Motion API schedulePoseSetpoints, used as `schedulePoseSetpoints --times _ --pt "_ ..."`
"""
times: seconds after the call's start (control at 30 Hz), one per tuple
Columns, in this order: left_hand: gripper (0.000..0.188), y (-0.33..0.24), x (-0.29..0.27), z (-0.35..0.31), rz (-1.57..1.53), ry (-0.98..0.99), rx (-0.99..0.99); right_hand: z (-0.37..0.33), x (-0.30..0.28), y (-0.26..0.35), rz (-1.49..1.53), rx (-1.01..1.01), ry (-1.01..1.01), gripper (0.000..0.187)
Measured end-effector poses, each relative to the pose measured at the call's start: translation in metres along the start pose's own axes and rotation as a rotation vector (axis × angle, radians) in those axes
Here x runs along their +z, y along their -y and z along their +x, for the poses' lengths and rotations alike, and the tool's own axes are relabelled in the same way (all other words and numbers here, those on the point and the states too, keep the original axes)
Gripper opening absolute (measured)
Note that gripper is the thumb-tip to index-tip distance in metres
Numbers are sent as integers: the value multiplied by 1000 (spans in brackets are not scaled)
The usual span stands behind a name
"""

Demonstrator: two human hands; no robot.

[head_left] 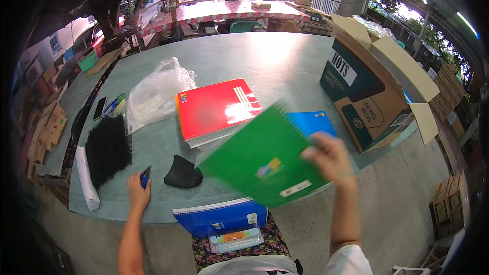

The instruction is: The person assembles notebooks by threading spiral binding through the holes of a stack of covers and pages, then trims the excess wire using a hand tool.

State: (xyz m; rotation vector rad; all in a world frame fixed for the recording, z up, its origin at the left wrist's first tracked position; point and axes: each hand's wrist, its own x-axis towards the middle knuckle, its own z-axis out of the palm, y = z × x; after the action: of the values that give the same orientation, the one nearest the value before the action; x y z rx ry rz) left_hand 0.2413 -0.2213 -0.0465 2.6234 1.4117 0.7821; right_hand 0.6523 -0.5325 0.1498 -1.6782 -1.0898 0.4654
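Note:
My right hand (332, 159) grips a green spiral notebook (254, 155) by its right edge, holding it tilted in the air above the table's near side; it is slightly blurred. Small blue-handled pliers (146, 175) are in my closed left hand (137, 193), which rests at the table's front edge. Behind the green notebook stands a stack of notebooks with a red cover (214, 109) on top. A blue notebook (317, 121) lies to its right, partly hidden. Another blue notebook (219, 218) leans between my lap and the table edge. A black curved object (182, 173) sits between my hands.
Left on the table (285, 61) are a pile of black binding coils (108, 147), a white roll (86, 178), a clear plastic bag (160, 91) and a phone (100, 107). An open carton (367, 97) stands at right. A small packet (236, 240) lies on my lap.

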Motion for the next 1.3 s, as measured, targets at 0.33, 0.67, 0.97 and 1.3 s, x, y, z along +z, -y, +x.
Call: schedulePoseSetpoints --times 0.33,0.67,0.97,1.3 --pt "40 -1 2 -7 74 -114 11 54 -115 -56 396 -223 -308 22" --pt "39 0 -8 -14 116 -138 -17 27 -123 -229 -118 668 -281 44" --pt "47 -19 -15 -21 79 -61 -39 21 -146 -283 -284 411 -291 34" --pt "48 -22 -17 -39 149 -32 -102 -11 -139 -216 -284 338 -493 31"
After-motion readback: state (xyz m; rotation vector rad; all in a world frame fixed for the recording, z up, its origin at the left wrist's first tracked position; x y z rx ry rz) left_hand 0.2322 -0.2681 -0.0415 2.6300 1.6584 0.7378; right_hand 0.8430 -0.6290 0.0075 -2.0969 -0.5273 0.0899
